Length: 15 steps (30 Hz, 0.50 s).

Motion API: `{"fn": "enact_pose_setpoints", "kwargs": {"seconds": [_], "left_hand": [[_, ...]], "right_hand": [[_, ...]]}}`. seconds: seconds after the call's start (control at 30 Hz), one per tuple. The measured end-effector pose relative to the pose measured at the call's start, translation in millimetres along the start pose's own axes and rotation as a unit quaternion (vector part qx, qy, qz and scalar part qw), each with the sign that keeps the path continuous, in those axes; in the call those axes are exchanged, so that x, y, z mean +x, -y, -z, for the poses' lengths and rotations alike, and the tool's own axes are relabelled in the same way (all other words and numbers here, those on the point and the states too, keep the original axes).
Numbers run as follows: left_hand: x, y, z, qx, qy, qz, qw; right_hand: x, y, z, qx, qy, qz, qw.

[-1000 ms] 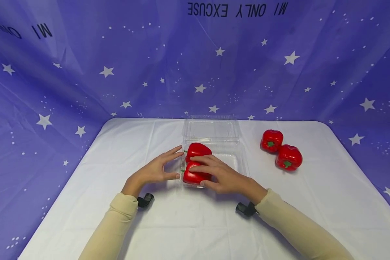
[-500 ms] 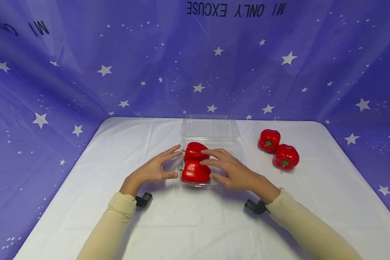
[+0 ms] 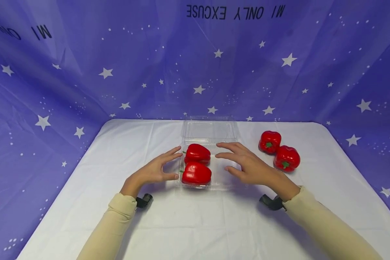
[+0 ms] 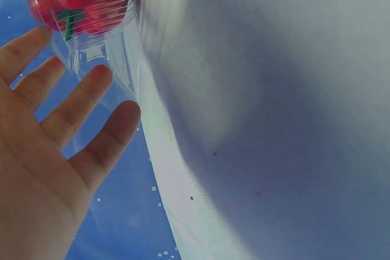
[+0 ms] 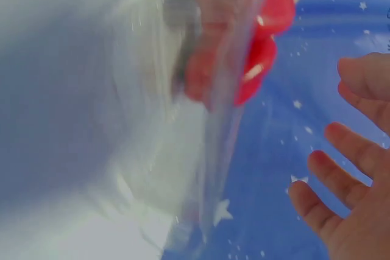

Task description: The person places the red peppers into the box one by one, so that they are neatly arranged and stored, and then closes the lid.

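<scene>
Two red bell peppers lie on their sides in the left half of a clear plastic clamshell box [image 3: 225, 180], the far pepper [image 3: 197, 154] behind the near pepper [image 3: 196, 173]. Their green stems point left. The box's lid [image 3: 209, 129] is folded back, away from the person. My left hand [image 3: 154, 168] is at the box's left side, fingers spread and holding nothing; in the left wrist view its fingertips are close to the clear wall. Over the box's right half, apart from the peppers, my right hand [image 3: 250, 162] hovers with fingers extended and nothing in them.
To the right of the box, two more red bell peppers, a farther one [image 3: 270, 142] and a nearer one [image 3: 287, 158], sit close together on the white tablecloth [image 3: 195, 224]. A purple star-printed cloth [image 3: 169, 72] hangs behind and beside the table.
My right hand has come off the peppers and moved right, over the other half of the box. The left hand has stayed about where it was, and the peppers in the box look unmoved.
</scene>
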<state>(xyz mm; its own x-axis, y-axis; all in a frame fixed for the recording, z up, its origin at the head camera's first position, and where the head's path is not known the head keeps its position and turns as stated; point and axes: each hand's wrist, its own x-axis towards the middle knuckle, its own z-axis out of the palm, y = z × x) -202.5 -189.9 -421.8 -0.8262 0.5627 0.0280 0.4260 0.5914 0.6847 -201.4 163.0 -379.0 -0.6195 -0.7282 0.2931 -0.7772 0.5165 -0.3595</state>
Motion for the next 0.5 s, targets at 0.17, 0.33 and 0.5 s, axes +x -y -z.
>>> {"fn": "enact_pose_setpoints", "kwargs": {"seconds": [0.17, 0.33, 0.5], "left_hand": [[-1.8, 1.4, -1.0, 0.004, 0.0, 0.001, 1.0], [-1.8, 1.3, -1.0, 0.001, -0.002, -0.003, 1.0], [-1.5, 0.9, -0.7, 0.0, -0.004, -0.01, 0.9999]], "right_hand": [[-11.8, -9.3, 17.3, -0.021, -0.008, -0.01, 1.0], [-29.4, -26.5, 33.2, -0.048, -0.041, -0.007, 0.998], [-49.8, -43.4, 56.4, -0.067, -0.084, -0.012, 0.994]]}}
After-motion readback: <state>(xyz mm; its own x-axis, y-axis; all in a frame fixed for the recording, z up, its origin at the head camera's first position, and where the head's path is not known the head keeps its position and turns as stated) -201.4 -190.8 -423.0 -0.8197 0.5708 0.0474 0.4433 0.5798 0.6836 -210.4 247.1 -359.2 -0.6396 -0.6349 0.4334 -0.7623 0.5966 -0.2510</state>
